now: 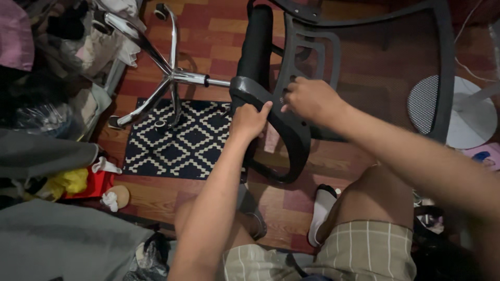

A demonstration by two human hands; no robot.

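Chair tipped on its side, dead centre of the floor. Left hand clamped on the curved black armrest, right hand pinching narrow at the bracket, can't tell if holding anything. Looks mid-assembly: base on at 10 o'clock, armrest seemingly unfinished. Rug at 9 o'clock, clutter crowding left, fan base tight at 3.

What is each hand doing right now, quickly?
Left hand: closed, gripping the black armrest of the office chair.
Right hand: fingers curled, touching the same armrest near the backrest frame; a firm grip cannot be told.
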